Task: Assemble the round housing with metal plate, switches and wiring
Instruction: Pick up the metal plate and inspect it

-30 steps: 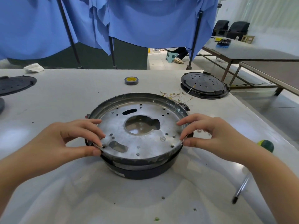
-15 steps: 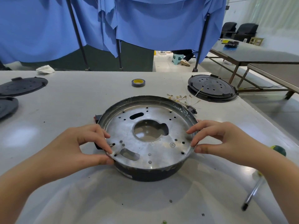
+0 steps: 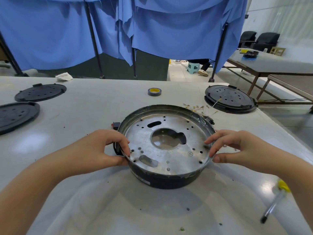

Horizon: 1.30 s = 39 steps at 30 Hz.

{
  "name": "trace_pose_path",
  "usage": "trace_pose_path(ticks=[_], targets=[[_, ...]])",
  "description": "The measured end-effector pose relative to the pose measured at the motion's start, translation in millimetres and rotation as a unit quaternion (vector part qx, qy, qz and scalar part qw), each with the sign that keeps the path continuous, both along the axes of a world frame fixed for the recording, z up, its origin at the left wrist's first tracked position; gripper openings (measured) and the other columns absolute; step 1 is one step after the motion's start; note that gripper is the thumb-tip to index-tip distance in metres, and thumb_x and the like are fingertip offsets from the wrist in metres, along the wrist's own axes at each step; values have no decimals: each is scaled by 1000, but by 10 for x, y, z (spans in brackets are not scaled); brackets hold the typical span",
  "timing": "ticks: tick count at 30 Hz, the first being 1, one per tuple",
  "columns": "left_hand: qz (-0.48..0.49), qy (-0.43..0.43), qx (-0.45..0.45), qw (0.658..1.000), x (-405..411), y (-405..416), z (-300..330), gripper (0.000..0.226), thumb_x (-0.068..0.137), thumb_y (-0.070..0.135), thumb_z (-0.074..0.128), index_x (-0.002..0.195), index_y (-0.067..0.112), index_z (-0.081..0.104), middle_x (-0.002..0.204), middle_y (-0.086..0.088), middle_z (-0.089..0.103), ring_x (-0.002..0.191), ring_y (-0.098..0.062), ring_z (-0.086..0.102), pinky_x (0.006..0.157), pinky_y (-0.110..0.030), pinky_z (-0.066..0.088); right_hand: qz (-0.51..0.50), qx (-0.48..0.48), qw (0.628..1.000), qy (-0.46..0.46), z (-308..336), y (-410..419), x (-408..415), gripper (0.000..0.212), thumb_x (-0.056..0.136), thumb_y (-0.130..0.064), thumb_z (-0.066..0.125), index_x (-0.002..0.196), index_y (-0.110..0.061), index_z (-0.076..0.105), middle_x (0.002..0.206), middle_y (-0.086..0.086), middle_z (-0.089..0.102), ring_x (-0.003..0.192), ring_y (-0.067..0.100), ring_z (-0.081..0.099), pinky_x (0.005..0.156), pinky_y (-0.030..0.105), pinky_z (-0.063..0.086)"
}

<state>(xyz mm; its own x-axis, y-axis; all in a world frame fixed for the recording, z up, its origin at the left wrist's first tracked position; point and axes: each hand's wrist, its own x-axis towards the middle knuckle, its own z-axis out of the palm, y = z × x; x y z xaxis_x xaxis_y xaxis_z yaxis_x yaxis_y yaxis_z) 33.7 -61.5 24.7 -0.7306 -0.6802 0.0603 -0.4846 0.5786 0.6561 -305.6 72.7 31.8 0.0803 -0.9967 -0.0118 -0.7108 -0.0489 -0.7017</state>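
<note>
Metal plate (image 3: 166,143) now sunk lower into round housing (image 3: 169,181) than a second ago, rim nearly level. Table (image 3: 84,116) carries housing at centre. Left hand (image 3: 103,150) pinches plate's left edge, thumb under, fingers (image 3: 124,145) curled over. Right hand (image 3: 237,148) pinches right edge likewise. Black lid (image 3: 230,98) far right, tape roll (image 3: 154,91) behind, screwdriver (image 3: 274,204) near right.

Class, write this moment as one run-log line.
step: seating metal plate in round housing | left hand: pinches plate rim | right hand: pinches plate rim | screwdriver: untouched
</note>
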Motion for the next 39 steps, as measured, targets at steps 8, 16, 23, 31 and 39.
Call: trace_pose_path(ticks=[8, 16, 23, 31, 39], targets=[[-20, -42, -41, 998, -31, 54, 18, 29, 70, 35, 84, 92, 45, 69, 97, 22, 62, 102, -3, 56, 91, -21, 44, 0, 23, 999, 28, 46, -22, 15, 15, 76, -26, 78, 76, -41, 74, 107, -31, 60, 108, -6, 55, 107, 31, 36], [-46, -209, -209, 954, -255, 331, 116, 83, 51, 97, 36, 124, 58, 45, 111, 34, 33, 121, 20, 9, 106, -20, -30, 14, 56, 995, 79, 116, -66, 9, 17, 79, -29, 76, 77, -45, 71, 109, -39, 59, 108, -13, 51, 98, 23, 37], [-146, -101, -197, 964, -800, 636, 55, 77, 72, 86, 42, 137, 45, 41, 143, 34, 29, 122, 20, 20, 99, 0, 16, 12, 47, 995, 88, 117, -60, 14, 14, 78, -30, 76, 77, -44, 72, 111, -33, 61, 105, -15, 51, 87, 9, 33], [-152, -112, -246, 951, -954, 653, -104, 55, 80, 70, 42, 125, 41, 55, 124, 25, 50, 115, 3, 47, 97, -25, 41, -52, -42, 994, 84, 465, -45, -177, 44, 79, -30, 75, 109, -57, 58, 117, -37, 56, 113, -19, 47, 101, 18, 33], [-151, -128, -247, 949, -1005, 622, -21, 42, 85, 62, 50, 120, 40, 59, 119, 24, 53, 109, 2, 50, 94, -21, 40, -218, 46, 958, 180, 27, -403, -656, 11, 87, -20, 69, 97, -23, 71, 96, -6, 68, 83, 4, 59, 65, 15, 42]])
